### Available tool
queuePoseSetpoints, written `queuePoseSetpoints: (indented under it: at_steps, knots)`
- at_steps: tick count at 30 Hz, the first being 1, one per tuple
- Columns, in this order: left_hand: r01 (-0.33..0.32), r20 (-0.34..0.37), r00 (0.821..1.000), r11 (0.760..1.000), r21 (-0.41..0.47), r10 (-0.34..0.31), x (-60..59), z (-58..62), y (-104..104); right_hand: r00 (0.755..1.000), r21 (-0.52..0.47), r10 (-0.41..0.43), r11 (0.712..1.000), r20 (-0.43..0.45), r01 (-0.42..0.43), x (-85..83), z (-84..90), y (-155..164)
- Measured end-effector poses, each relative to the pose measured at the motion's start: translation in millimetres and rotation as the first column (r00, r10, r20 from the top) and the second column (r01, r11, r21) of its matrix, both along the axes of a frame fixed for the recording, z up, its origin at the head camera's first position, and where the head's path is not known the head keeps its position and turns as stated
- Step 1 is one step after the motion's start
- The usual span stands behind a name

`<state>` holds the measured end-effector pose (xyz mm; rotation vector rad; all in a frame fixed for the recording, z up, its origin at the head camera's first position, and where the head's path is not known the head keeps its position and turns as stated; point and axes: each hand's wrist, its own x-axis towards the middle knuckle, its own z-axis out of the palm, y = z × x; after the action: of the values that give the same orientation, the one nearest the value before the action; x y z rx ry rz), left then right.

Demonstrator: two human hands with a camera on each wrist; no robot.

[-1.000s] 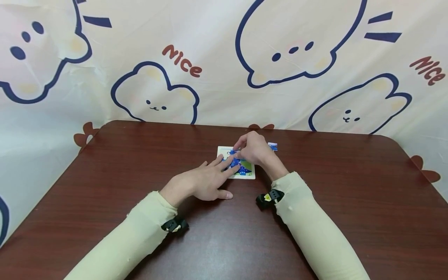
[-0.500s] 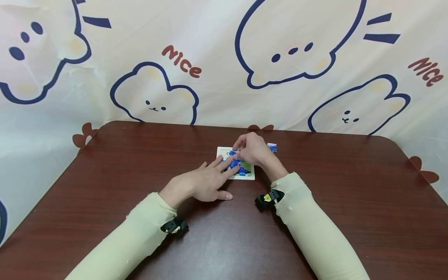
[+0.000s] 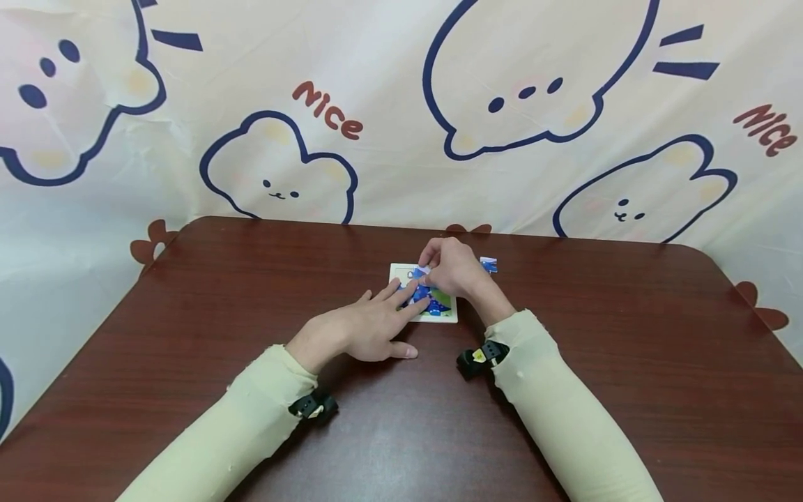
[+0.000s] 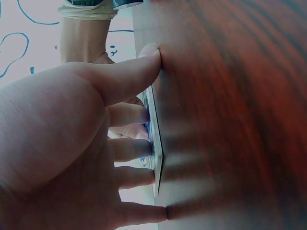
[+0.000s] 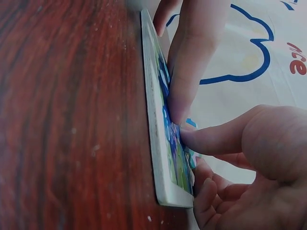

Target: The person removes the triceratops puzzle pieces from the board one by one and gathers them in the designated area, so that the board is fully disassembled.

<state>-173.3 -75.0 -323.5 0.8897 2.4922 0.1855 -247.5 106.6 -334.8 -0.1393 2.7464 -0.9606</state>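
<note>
Backdrop: white cloth [image 3: 389,181], navy cartoon outlines. Surface: dark red-brown wood-grain table [image 3: 219,293], corners rounded. Puzzle board [image 5: 175,195], one, pale frame, blue and green picture; flat near the table's far edge, beneath both hands. Left hand [image 3: 366,331]: fingers spread, middle fingertips on board, thumb on table. Right hand [image 3: 456,268]: thumb and fingers pinching a puzzle piece [image 5: 193,158] at the board. Loose piece [image 3: 488,265], one, on table right of board. Lettering: "Nice" [image 3: 327,110], red-brown, twice on cloth.
</note>
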Motion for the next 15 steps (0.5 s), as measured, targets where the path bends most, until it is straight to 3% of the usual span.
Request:
queuePoseSetpoints:
  at_steps: [15]
  knots:
    - [-0.002,-0.013,1.0,1.0,-0.011,0.001,0.6,-1.1,0.7,0.998,-0.006,0.036,0.999,-0.044,-0.036,2.3,-0.2,1.3]
